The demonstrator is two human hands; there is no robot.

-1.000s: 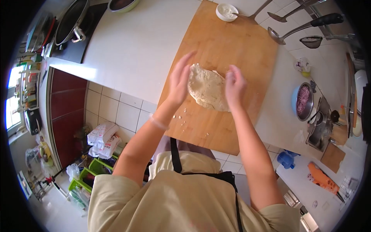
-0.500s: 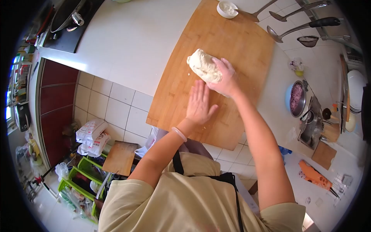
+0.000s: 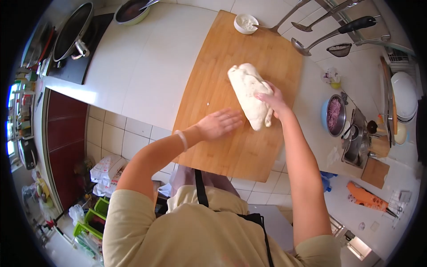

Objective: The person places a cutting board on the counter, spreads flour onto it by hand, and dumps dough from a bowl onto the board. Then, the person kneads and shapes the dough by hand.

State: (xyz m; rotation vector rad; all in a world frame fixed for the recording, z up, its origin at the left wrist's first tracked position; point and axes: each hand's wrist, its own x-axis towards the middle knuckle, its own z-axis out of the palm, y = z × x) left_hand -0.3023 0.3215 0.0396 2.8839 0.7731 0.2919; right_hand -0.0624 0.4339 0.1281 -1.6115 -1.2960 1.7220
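A long, pale lump of dough [image 3: 251, 95] lies at a slant on the wooden board [image 3: 213, 66], its lower end near the middle of the board. My right hand [image 3: 273, 100] grips the dough's right side, thumb across the top and the other fingers partly hidden at its edge. To the left of the dough's lower end, my left hand [image 3: 221, 123] hovers over the board, palm down and fingers stretched out, holding nothing. It is slightly blurred, and a pale bangle circles that wrist.
A white bowl of flour [image 3: 246, 23] with a utensil sits at the board's top edge. Ladles [image 3: 300, 46] hang upper right. A metal bowl of chopped purple food [image 3: 333, 115] stands to the right. A pan [image 3: 73, 31] is at upper left.
The dough went from a flat round to a folded lump, and now lies longer and steeper. My left hand has moved left and down, off the dough; my right hand stays on its right side.
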